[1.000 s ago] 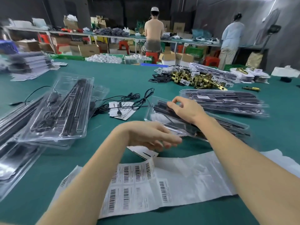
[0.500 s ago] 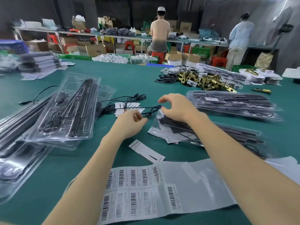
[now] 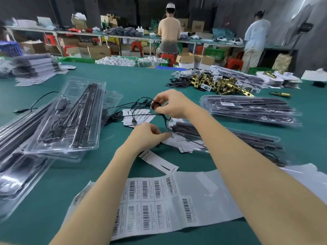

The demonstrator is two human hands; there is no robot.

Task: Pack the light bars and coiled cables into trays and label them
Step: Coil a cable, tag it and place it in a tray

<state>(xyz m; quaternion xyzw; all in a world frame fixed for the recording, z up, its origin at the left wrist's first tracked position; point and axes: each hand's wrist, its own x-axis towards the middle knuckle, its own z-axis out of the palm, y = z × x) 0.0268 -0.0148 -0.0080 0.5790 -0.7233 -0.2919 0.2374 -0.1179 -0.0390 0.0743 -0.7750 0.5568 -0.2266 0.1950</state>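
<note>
My right hand (image 3: 172, 105) pinches a small coil of black cable (image 3: 155, 105) above the green table. The cable runs down past the end of an open clear tray (image 3: 226, 137) that holds black light bars. My left hand (image 3: 148, 135) is curled and pinches that same cable near the tray's end. Loose black cables (image 3: 139, 103) and white cards (image 3: 136, 116) lie just beyond my hands. A sheet of barcode labels (image 3: 155, 200) lies under my forearms. On the left, a packed clear tray (image 3: 70, 117) tops a stack of trays.
A pile of packed trays (image 3: 247, 108) sits at the right, brass latch parts (image 3: 217, 84) behind it. One white card (image 3: 159, 161) lies near my left wrist. Flat stacks (image 3: 35, 66) stand far left. Two people work at benches behind the green table (image 3: 53, 183).
My right hand left the tray, rose and now pinches a cable coil. My left hand moved forward from the label sheet to the cable by the tray's end.
</note>
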